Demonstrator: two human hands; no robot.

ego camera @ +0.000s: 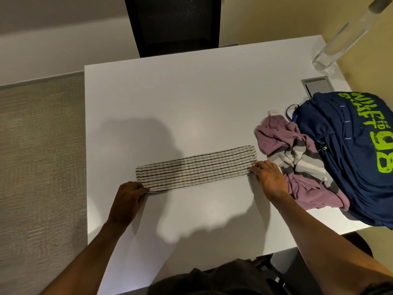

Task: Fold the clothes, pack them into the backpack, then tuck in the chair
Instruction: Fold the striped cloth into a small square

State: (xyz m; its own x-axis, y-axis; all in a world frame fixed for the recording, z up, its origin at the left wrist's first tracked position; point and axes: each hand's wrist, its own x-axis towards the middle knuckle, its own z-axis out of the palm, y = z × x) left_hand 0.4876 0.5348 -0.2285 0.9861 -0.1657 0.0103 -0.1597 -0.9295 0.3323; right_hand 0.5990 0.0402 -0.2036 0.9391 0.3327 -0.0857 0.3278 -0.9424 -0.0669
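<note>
Pinching the near corners of the striped garment (195,171), left hand (127,196) and right hand (270,175) hold its long folded strip flat mid-counter (191,103), likely for another fold. Counted: one striped strip, one crumpled purple garment (272,133) against one backpack (350,156) right, one chair (172,24) far.

Left hand (129,195), right hand (269,175): bare. Forearms (319,237) bare too, uncovered down to frame bottom. Dark charcoal shirt (212,279) at bottom centre, soft creased fabric, plain where visible.
</note>
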